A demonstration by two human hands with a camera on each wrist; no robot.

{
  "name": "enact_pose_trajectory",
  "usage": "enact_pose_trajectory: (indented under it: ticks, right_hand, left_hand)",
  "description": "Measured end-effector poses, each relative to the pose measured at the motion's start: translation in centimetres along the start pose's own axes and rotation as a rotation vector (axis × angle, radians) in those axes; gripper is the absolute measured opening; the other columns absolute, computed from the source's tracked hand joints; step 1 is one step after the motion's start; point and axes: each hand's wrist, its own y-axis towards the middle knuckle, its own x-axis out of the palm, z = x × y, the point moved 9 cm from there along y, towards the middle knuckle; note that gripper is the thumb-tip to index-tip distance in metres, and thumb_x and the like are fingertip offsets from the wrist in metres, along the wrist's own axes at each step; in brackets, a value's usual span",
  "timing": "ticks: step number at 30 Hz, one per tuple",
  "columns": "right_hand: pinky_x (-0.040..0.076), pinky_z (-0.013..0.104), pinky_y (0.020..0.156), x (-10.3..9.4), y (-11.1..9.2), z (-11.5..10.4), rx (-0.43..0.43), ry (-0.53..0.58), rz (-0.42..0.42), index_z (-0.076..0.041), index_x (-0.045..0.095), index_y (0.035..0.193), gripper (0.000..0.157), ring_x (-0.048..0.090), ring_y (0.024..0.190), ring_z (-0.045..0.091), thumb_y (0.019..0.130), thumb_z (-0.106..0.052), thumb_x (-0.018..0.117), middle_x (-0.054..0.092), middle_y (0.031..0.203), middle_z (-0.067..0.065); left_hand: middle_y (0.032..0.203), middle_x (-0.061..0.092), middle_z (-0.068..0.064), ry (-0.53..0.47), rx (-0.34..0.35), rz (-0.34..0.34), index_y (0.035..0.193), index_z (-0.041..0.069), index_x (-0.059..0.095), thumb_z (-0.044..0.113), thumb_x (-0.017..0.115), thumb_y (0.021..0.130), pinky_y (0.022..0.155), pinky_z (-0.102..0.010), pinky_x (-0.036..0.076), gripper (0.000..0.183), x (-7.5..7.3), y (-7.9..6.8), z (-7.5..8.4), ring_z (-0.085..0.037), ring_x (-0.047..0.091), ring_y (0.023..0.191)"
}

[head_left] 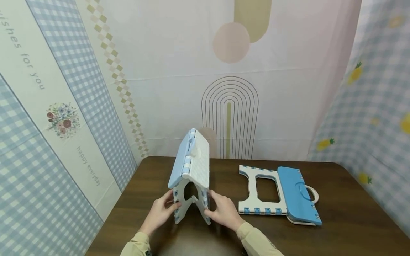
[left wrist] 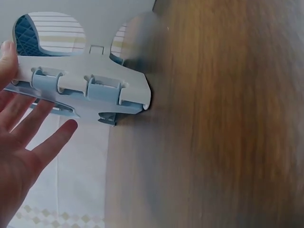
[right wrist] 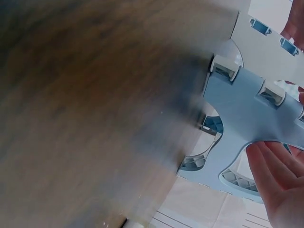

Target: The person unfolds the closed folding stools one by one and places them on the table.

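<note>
Stool (head_left: 201, 169) half-folded on tbl (head_left: 358, 220), L hand (head_left: 161, 210) & R hand (head_left: 224, 210) pinching its legs (head_left: 183, 210), 2nd stool (head_left: 296, 195) nearby

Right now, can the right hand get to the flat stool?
Probably yes: the right hand is close to the flat stool, with only table between them. But that hand grips the other stool, so it would likely have to let go first.

The standing stool (head_left: 200, 166) looks textured plastic, the table (head_left: 225, 177) glossy wood, the backdrop (head_left: 173, 103) cloth.
</note>
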Motion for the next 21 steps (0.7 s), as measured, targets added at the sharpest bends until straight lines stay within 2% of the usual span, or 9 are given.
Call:
enact_pose_trajectory:
  ticks: [6,12,21]
  right_hand:
    - [0.048,0.02,0.058,-0.4,-0.2,0.1,-0.018,-0.027,0.007,-0.01,0.058,0.124,0.048,0.064,0.072,0.016,0.079,-0.02,0.073,0.073,0.109,0.005]
    - [0.059,0.028,0.071,-0.6,-0.3,0.6,-0.028,-0.013,-0.02,-0.013,0.058,0.123,0.047,0.073,0.09,0.02,0.08,-0.023,0.074,0.073,0.106,0.001]
    - [0.058,0.024,0.067,-1.1,-0.8,1.2,-0.032,-0.025,-0.06,-0.013,0.058,0.121,0.046,0.072,0.088,0.021,0.079,-0.023,0.073,0.072,0.107,0.003]
  left_hand:
    - [0.113,0.071,-0.015,0.068,0.009,0.001,0.132,0.009,0.058,0.011,0.074,0.084,0.088,-0.038,0.058,0.051,-1.1,0.0,0.1,-0.033,0.069,0.105]
    - [0.113,0.071,-0.014,0.077,0.027,-0.003,0.131,0.005,0.058,0.011,0.073,0.085,0.091,-0.04,0.056,0.049,-1.4,-0.1,0.1,-0.034,0.068,0.106]
    - [0.117,0.07,-0.014,0.096,0.048,-0.034,0.133,0.003,0.055,0.014,0.071,0.087,0.097,-0.044,0.053,0.05,-0.9,-0.4,0.1,-0.033,0.066,0.11]
